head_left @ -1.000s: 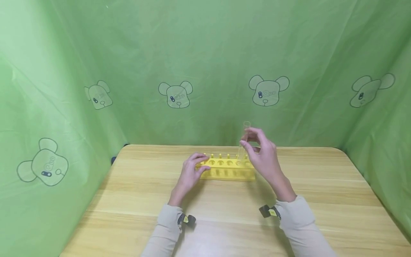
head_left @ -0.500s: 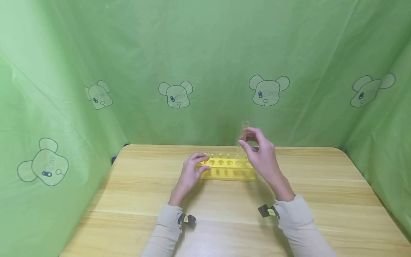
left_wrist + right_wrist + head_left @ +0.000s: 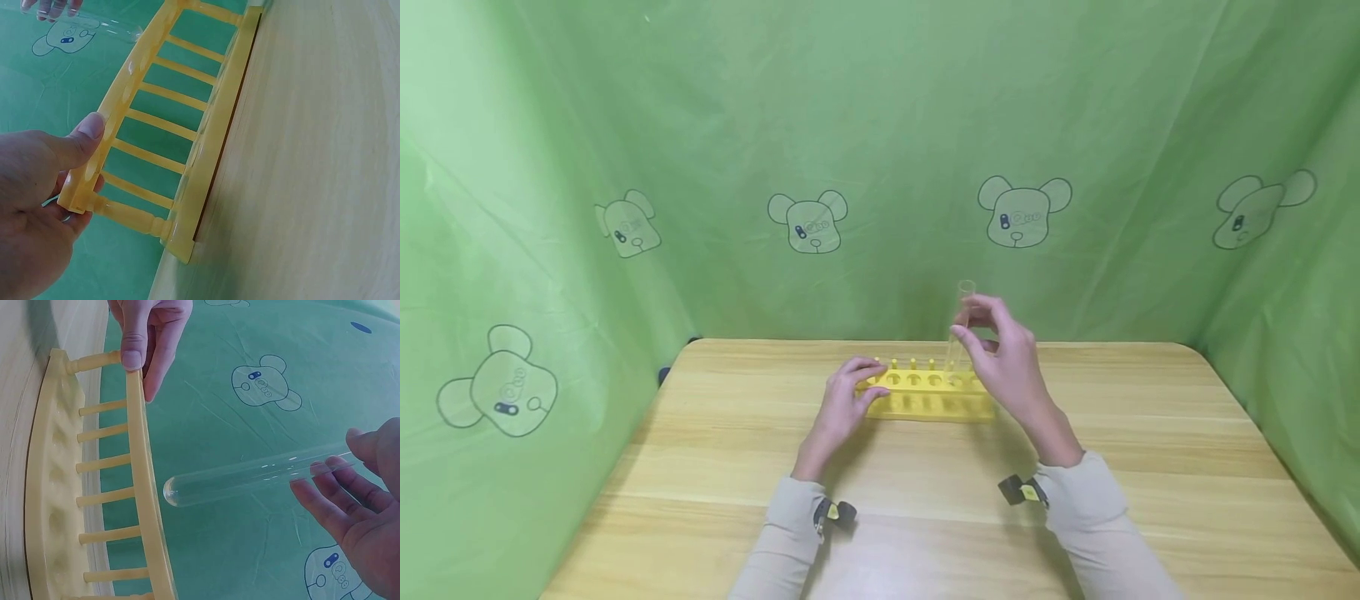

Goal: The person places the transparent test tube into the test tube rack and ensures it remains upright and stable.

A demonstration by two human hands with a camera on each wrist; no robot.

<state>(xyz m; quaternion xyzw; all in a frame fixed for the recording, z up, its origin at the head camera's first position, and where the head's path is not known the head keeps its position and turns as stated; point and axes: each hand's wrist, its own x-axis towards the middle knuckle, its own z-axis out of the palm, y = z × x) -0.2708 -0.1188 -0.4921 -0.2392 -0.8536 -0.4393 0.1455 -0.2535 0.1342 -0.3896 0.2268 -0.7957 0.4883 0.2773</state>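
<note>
Carefully now, the right hand (image 3: 1011, 367) pinches the clear test tube (image 3: 250, 477) just above the yellow rack (image 3: 928, 393), the left hand (image 3: 842, 404) grips the rack's end, so keep the tube upright over a hole.

In the right wrist view, the test tube's (image 3: 250, 476) open end was hidden behind the right hand's (image 3: 359, 512) fingers at right.

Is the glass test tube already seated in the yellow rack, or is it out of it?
Out. In the right wrist view the test tube hangs with its rounded end clear of the rack; the right hand holds it.
</note>
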